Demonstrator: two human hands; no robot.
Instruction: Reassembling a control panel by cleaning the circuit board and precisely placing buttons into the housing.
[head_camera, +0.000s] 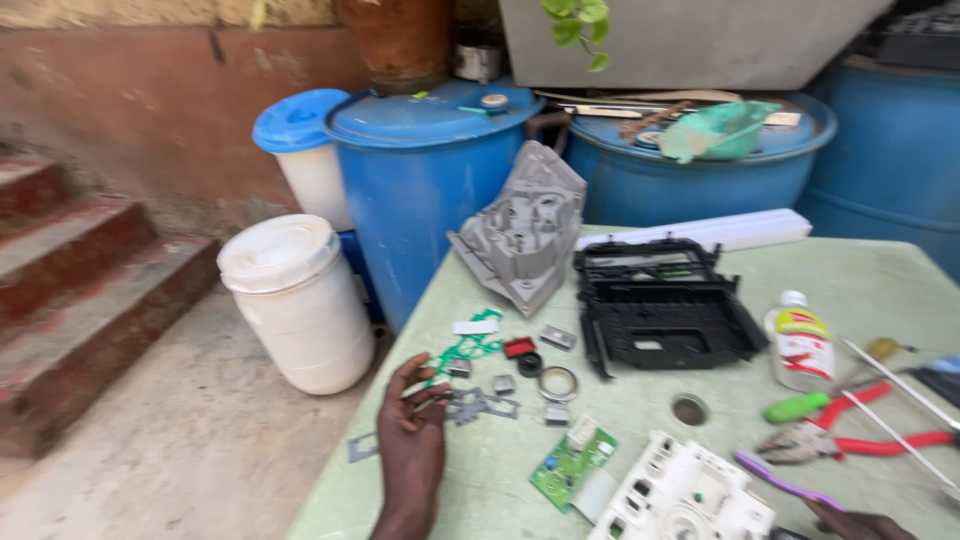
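My left hand (410, 440) rests on the pale green table (500, 490), fingers curled around a small thin grey piece (432, 401), beside a flat grey gasket (482, 406). Small parts lie just beyond it: a green gasket (470, 347), a red piece (518, 347) and a metal ring (557, 383). A green circuit board (570, 465) and a white plastic housing (685, 495) sit to its right. Only a sliver of my right hand (860, 523) shows at the bottom edge, at the handle end of a purple toothbrush (785, 481).
A black plastic frame (660, 305), a grey moulded casing (525, 235), a white bottle (802, 345), red-handled pliers (850, 440) and a green-handled screwdriver (800, 407) lie on the table. Blue drums (420, 190) and a white bucket (295, 300) stand behind it; red steps (70, 290) rise at left.
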